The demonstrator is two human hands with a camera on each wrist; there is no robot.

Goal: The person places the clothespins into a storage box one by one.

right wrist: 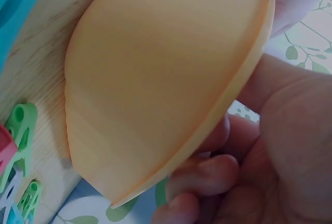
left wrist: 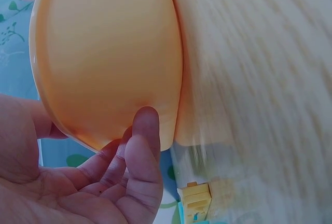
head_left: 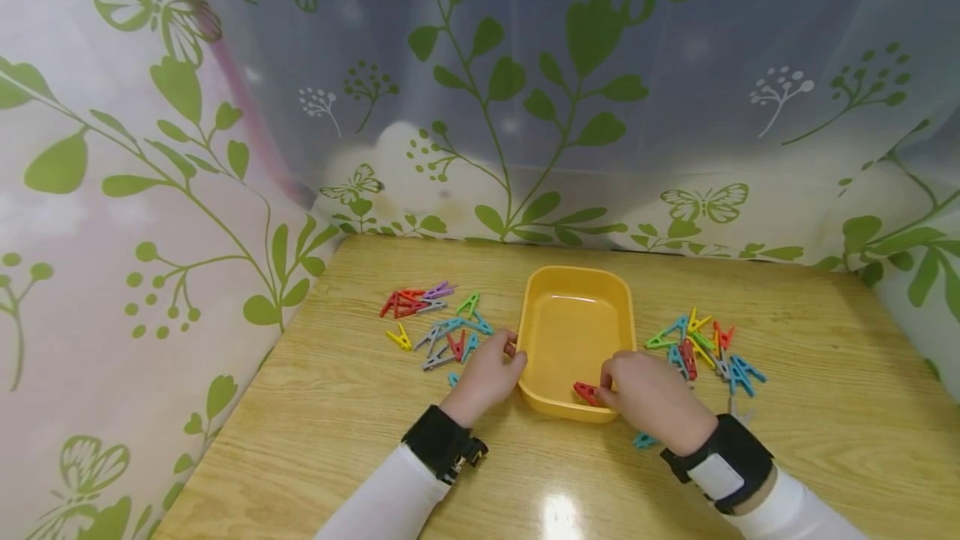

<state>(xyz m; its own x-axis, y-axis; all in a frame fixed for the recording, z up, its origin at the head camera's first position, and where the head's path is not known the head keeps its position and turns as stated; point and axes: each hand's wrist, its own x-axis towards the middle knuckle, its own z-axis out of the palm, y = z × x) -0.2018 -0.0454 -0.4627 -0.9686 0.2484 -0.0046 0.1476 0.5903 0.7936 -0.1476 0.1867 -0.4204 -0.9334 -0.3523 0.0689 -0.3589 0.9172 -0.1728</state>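
Observation:
A yellow plastic tray [head_left: 577, 407] stands on the wooden table. My left hand [head_left: 489, 377] grips its left side; in the left wrist view the thumb goes over the rim and the fingers [left wrist: 145, 125] lie against the outer wall. At the near right corner, my right hand [head_left: 651, 397] reaches over the rim and pinches a red clothespin [head_left: 585, 392] just inside the tray. From the right wrist view, the tray's outer wall [right wrist: 155, 79] hides the clothespin and the fingertips, while the other fingers [right wrist: 205, 175] curl outside the rim.
Loose clothespins in several colours lie left of the tray, among them a yellow clothespin [head_left: 400, 337] and a purple clothespin [head_left: 440, 290]. Another mixed group, with a blue clothespin [head_left: 744, 375], lies to the right. A patterned curtain [head_left: 495, 148] hangs behind the table [head_left: 315, 440].

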